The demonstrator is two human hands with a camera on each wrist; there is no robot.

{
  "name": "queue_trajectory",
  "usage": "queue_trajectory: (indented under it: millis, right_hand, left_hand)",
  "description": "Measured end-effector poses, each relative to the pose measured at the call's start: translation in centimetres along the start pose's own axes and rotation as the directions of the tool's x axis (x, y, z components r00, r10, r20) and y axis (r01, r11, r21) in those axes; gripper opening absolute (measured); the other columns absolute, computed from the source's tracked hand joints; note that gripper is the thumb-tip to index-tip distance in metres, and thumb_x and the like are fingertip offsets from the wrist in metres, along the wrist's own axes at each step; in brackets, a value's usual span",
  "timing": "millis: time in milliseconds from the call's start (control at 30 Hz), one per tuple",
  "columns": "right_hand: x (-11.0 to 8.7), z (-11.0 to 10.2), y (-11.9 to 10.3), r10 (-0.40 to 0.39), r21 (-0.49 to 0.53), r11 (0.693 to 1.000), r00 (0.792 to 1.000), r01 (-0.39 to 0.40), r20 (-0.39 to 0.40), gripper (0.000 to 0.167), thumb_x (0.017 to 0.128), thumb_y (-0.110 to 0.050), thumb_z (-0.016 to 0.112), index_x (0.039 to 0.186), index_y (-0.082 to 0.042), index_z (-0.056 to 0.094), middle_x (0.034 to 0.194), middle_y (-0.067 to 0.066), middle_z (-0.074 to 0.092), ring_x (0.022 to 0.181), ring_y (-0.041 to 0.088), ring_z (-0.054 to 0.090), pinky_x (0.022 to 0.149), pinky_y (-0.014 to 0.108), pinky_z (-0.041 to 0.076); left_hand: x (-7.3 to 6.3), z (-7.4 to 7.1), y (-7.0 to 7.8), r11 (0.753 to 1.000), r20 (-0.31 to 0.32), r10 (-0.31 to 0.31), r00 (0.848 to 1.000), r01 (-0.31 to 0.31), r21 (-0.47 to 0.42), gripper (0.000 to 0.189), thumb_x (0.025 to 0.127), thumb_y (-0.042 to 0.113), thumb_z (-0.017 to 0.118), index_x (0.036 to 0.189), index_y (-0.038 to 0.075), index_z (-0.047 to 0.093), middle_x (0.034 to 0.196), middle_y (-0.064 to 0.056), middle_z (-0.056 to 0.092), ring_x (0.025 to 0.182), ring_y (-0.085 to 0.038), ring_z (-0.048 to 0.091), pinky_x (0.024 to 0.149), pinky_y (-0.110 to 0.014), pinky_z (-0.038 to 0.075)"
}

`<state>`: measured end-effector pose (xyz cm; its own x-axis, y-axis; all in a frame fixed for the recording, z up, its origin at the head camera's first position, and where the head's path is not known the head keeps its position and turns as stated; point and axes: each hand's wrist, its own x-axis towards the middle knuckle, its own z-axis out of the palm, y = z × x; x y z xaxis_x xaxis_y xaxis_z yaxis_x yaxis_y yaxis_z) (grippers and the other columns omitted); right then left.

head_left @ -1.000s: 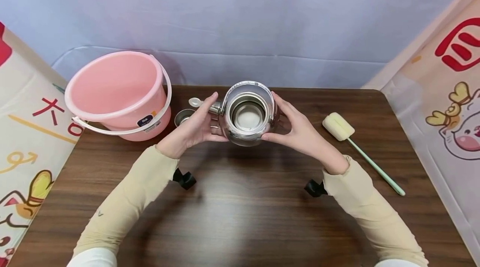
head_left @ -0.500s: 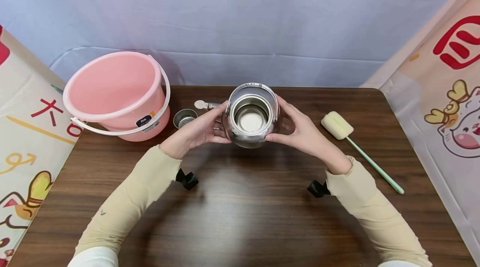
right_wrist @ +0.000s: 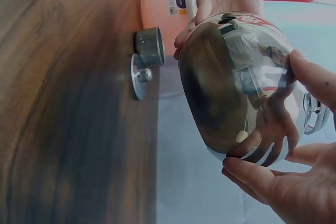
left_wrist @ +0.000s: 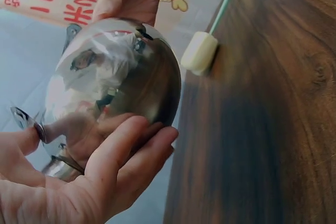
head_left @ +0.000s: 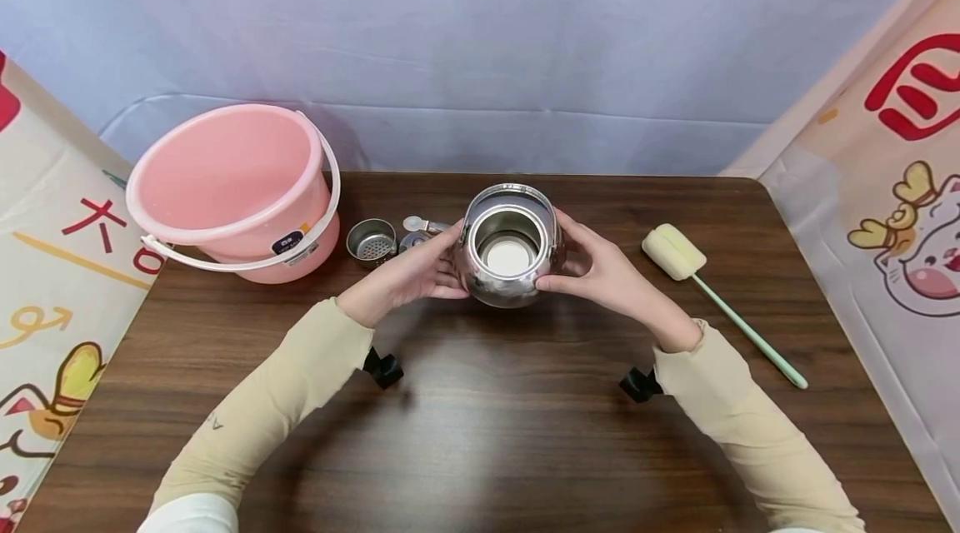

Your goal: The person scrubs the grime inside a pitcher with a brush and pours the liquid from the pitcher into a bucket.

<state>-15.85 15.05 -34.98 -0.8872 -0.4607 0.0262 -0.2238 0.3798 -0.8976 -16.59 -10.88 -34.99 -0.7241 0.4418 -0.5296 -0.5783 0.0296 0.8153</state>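
Note:
A shiny round steel kettle [head_left: 498, 290] is lidless at the middle of the head view, its mouth facing up and its hoop handle standing. Both hands hold it above the table. My left hand [head_left: 416, 271] grips the spout side, thumb near the spout's small flip cap [head_left: 414, 223]. On the opposite side, my right hand [head_left: 603, 266] curls thumb and fingers round the body. Left of the kettle, a steel strainer cup [head_left: 372, 243] stands on the table. Beside it lies the round knobbed lid [right_wrist: 137, 77], partly hidden by the left hand in the head view.
A pink bucket [head_left: 300, 221] with a white handle stands at the table's back left. To the right lies a sponge brush [head_left: 675, 251] with a long green handle. The brown wooden table [head_left: 480, 433] ends at a pale cloth backdrop [head_left: 480, 42].
Both hands have moved the kettle slightly right and nearer to the person. The strainer cup and part of the lid have come into view from behind the left hand.

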Motion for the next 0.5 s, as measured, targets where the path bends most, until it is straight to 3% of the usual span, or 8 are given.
queue_trajectory:
  millis: [167,300,500]
  right_hand:
    - [0.0,0.4,0.7,0.013,-0.01,1.0,1.0,-0.013,-0.006,0.09,0.073,-0.01,0.077,0.145,-0.006,0.023,0.146,0.015,0.025,0.123,0.027,0.04,0.086,0.025,0.045]
    - [0.0,0.7,1.0,0.017,-0.033,0.999,1.0,-0.017,-0.014,0.089,0.073,-0.013,0.077,0.144,-0.007,0.024,0.145,0.016,0.026,0.122,0.029,0.04,0.086,0.029,0.046]
    - [-0.1,1.0,1.3,0.002,-0.063,0.998,0.999,-0.005,-0.039,0.091,0.07,-0.014,0.079,0.144,-0.009,0.026,0.143,0.016,0.03,0.12,0.029,0.043,0.085,0.03,0.047]
  left_hand:
    - [0.5,0.3,-0.6,1.0,-0.018,-0.022,1.0,0.022,0.009,0.076,0.095,0.049,0.026,0.137,-0.014,0.017,0.136,-0.038,0.024,0.123,-0.046,0.034,0.097,-0.044,0.037]
    - [0.8,0.5,-0.9,0.999,-0.066,-0.038,0.997,0.038,0.006,0.075,0.096,0.049,0.025,0.136,-0.015,0.021,0.135,-0.038,0.027,0.122,-0.045,0.036,0.097,-0.045,0.037]
    - [1.2,0.7,-1.3,1.0,-0.124,0.0,0.992,-0.003,-0.027,0.065,0.095,0.046,0.032,0.138,-0.002,0.028,0.135,-0.027,0.034,0.12,-0.042,0.04,0.096,-0.046,0.038]
